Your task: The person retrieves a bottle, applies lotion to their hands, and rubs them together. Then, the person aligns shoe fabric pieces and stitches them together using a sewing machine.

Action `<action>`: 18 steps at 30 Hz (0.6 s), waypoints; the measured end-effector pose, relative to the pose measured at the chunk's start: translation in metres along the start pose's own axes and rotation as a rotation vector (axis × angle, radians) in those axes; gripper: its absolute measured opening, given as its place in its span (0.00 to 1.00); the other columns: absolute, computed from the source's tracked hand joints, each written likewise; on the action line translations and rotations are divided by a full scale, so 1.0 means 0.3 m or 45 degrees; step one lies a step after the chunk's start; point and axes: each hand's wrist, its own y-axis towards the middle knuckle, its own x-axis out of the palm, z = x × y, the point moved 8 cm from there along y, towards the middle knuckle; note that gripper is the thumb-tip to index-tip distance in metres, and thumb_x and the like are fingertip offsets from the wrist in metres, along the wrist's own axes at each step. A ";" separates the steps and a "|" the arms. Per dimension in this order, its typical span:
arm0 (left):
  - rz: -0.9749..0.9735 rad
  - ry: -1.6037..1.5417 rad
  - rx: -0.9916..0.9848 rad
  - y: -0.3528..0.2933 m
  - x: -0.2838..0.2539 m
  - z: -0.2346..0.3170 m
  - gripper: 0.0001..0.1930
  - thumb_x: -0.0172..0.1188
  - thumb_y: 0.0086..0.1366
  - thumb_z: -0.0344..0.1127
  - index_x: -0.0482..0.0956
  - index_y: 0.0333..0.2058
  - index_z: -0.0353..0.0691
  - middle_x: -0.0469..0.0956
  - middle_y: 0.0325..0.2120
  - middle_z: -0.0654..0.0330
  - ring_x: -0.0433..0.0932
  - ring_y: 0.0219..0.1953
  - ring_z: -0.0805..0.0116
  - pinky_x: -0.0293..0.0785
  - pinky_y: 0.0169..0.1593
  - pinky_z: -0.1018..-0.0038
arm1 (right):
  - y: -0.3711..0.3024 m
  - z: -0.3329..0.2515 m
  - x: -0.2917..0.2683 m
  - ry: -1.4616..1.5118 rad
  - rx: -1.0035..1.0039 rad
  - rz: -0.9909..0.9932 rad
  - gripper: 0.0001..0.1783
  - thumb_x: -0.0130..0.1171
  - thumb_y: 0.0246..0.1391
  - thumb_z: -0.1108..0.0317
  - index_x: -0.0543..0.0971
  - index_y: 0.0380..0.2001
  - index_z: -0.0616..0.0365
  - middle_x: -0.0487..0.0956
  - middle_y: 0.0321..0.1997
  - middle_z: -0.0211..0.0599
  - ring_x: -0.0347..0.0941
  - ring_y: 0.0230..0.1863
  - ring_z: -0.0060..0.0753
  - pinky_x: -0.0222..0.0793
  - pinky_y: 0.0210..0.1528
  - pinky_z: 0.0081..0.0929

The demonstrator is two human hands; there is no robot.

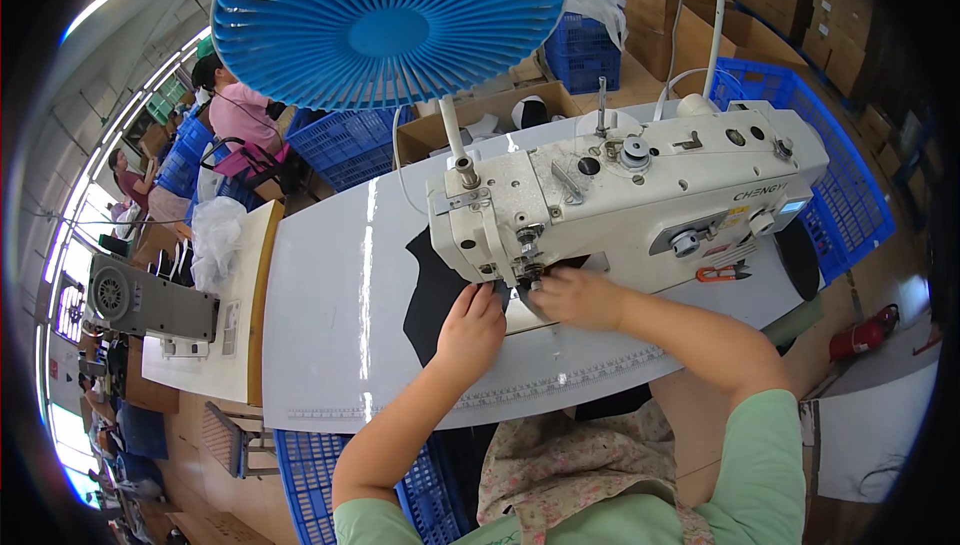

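A white industrial sewing machine [600,185] stands on the pale table, its needle area partly hidden by my fingers. A black fabric piece [426,297] lies flat to the left of the machine head and runs under my left hand [474,325]. The fingers of that hand are bent and pressed together on the fabric, close to the presser foot. My right hand [578,298] is closed at the right side of the needle, with dark fabric between its fingertips. What lies right under the needle is hidden.
Orange-handled thread snips [722,272] lie on the machine bed at right, near a dark oval piece [797,260]. A blue fan [390,30] hangs over the far side. Blue crates [345,140] stand behind the table. Another machine [150,300] is at left; co-workers [243,110] sit beyond.
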 end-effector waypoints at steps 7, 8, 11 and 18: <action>-0.131 -0.097 0.208 0.027 0.013 -0.004 0.12 0.54 0.55 0.35 0.82 0.33 0.34 0.80 0.45 0.50 0.71 0.58 0.57 0.59 0.67 0.61 | 0.046 0.002 0.063 0.230 -0.083 -0.300 0.08 0.54 0.50 0.65 0.80 0.31 0.52 0.80 0.42 0.33 0.74 0.50 0.35 0.65 0.59 0.31; -0.133 -0.145 0.188 0.029 0.012 -0.016 0.12 0.54 0.55 0.34 0.81 0.33 0.34 0.80 0.45 0.50 0.72 0.58 0.57 0.59 0.67 0.62 | 0.044 0.012 0.065 0.244 -0.052 -0.313 0.08 0.54 0.50 0.65 0.80 0.32 0.52 0.80 0.41 0.32 0.74 0.50 0.35 0.65 0.60 0.32; -0.191 -0.223 0.142 0.033 0.024 -0.034 0.12 0.53 0.55 0.33 0.81 0.33 0.33 0.81 0.44 0.49 0.74 0.55 0.57 0.60 0.67 0.64 | 0.028 0.039 0.072 0.267 0.063 -0.376 0.09 0.54 0.51 0.66 0.80 0.34 0.51 0.80 0.40 0.31 0.74 0.51 0.35 0.65 0.60 0.35; -0.144 -0.223 0.109 0.038 0.023 -0.035 0.10 0.54 0.55 0.32 0.80 0.32 0.34 0.82 0.41 0.51 0.77 0.52 0.59 0.64 0.65 0.64 | 0.037 0.042 0.042 0.263 0.107 -0.231 0.08 0.53 0.52 0.66 0.77 0.36 0.48 0.79 0.37 0.29 0.76 0.48 0.34 0.71 0.53 0.37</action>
